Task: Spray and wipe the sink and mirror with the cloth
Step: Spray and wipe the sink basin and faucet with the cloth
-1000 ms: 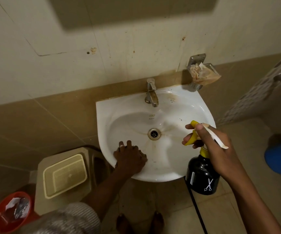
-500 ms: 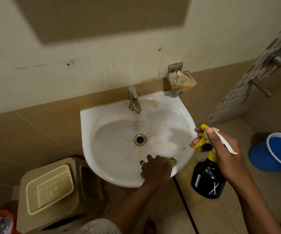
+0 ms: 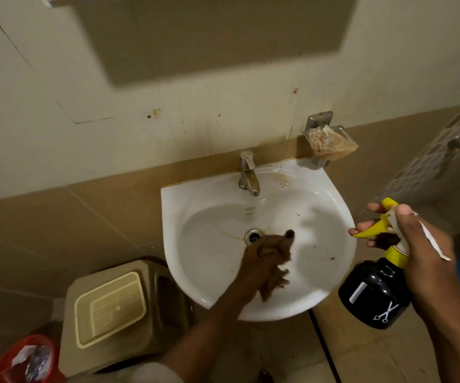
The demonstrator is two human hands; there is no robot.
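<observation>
Your left hand [image 3: 264, 261] is pressing what looks like a brown cloth [image 3: 275, 277], blurred, into the sink [image 3: 195, 217] beside the drain [image 3: 253, 235]; your right hand [image 3: 416, 250] is gripping the spray bottle [image 3: 375, 294] just right of the basin.

dim warm light | left hand [image 3: 264, 261] motion-blurred (edges bowed) | wall shadow
</observation>
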